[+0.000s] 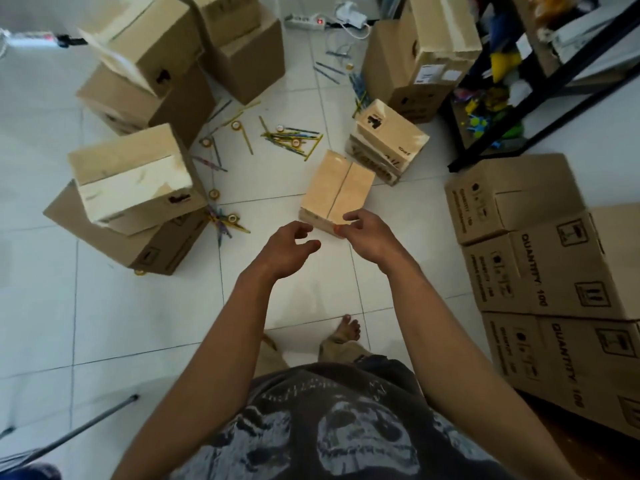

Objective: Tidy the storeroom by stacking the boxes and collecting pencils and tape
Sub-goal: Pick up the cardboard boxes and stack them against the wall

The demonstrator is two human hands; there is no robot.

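Note:
A small cardboard box (337, 187) lies flat on the white tiled floor in the middle. My left hand (289, 245) hovers just short of its near left corner, fingers loosely curled and holding nothing. My right hand (365, 233) is at the near right corner, fingertips touching the edge. Pencils (294, 140) and small tape rolls (236, 125) are scattered on the floor beyond the box. More pencils (221, 221) and a tape roll (214, 194) lie beside the left box pile.
Tilted box piles stand at left (138, 188) and far left (145, 64). A neat stack of printed boxes (554, 271) rises at right. Two small stacked boxes (388, 140), a large box (422, 57), a black shelf (554, 98) and a power strip (306, 21) lie beyond.

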